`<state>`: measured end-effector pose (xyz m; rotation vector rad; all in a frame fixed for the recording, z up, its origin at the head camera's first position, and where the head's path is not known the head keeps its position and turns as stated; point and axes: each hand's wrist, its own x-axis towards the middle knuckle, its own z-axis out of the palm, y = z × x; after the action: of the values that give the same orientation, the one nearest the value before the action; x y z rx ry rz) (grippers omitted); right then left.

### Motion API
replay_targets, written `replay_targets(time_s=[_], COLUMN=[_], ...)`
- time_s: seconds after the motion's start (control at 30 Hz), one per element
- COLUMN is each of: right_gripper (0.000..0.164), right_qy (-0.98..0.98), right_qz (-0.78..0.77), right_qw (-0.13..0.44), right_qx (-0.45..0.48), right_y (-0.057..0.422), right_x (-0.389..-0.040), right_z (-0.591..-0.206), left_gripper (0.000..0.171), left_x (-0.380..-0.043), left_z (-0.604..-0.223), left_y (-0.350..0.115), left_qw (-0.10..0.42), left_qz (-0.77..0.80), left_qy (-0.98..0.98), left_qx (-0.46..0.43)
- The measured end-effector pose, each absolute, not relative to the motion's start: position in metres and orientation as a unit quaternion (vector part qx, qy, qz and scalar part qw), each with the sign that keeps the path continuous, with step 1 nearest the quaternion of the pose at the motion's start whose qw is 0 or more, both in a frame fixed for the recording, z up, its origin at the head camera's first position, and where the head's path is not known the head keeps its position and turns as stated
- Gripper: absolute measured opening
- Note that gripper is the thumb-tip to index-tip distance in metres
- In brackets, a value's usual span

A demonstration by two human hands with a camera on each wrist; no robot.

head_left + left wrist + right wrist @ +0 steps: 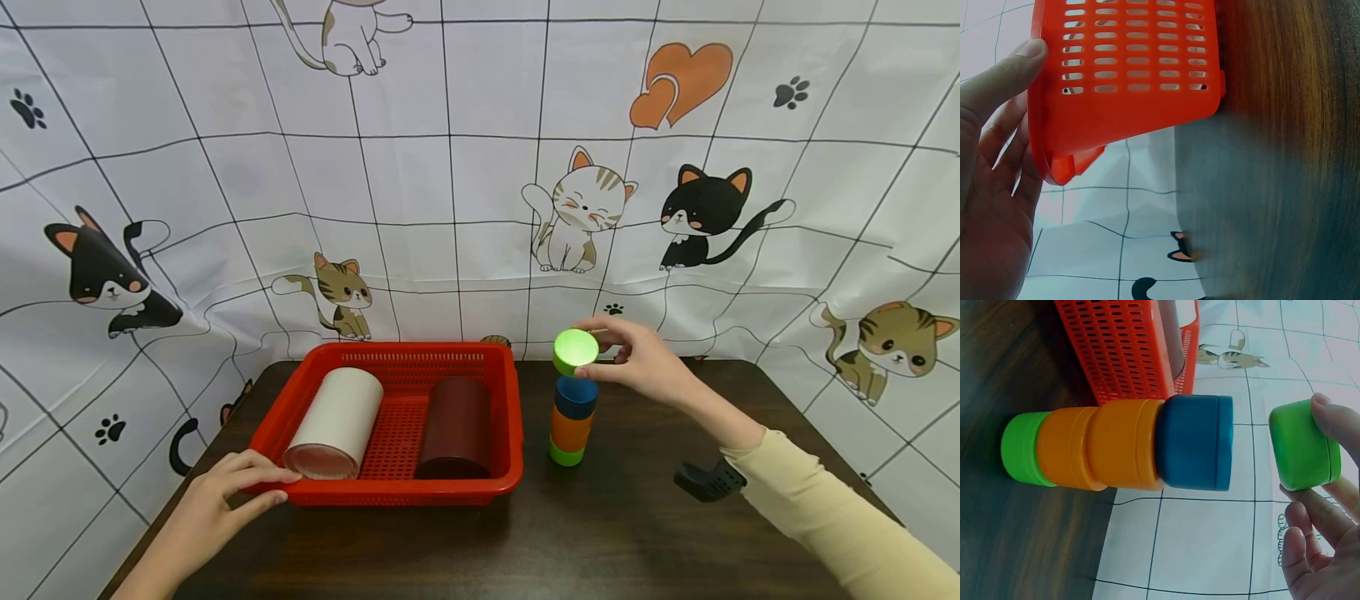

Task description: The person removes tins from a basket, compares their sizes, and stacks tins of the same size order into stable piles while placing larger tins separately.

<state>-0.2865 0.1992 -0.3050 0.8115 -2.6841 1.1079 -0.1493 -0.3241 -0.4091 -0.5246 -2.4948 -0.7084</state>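
My right hand (637, 358) pinches a small round green container (1304, 445) between thumb and fingers. Just below it stands an upright stack of similar round containers, with a blue one (1194, 442) on top, orange ones (1124, 444) in the middle and a green one (1022, 449) at the bottom. A gap separates the held container from the blue one in the right wrist view. At the near left corner of a red plastic basket (390, 493), my left hand (217, 508) grips the rim, thumb on one side and fingers on the other.
Inside the basket lie a white cylinder (341, 417) on the left and a dark brown cylinder (456, 425) on the right. Basket and stack stand on a dark wooden table (585, 542). A white sheet with cat drawings (487, 183) hangs behind and around the table.
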Motion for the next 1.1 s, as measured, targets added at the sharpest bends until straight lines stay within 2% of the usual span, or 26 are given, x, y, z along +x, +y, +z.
replay_targets(time_s=[0.4, 1.1], right_gripper=[0.051, 0.052], right_qy=[-0.892, -0.895], right_qz=[0.368, 0.373], right_qw=[0.041, 0.051], right_qx=[0.261, 0.241], right_y=[0.204, 0.208], right_x=[-0.283, -0.279], right_z=[-0.317, -0.329], left_gripper=[0.042, 0.043], left_x=[-0.150, -0.151], left_z=[-0.409, -0.409], left_y=[-0.323, -0.325], left_qw=[0.242, 0.247], left_qz=[-0.262, -0.262], left_qy=[-0.915, -0.911], left_qx=[-0.188, -0.200])
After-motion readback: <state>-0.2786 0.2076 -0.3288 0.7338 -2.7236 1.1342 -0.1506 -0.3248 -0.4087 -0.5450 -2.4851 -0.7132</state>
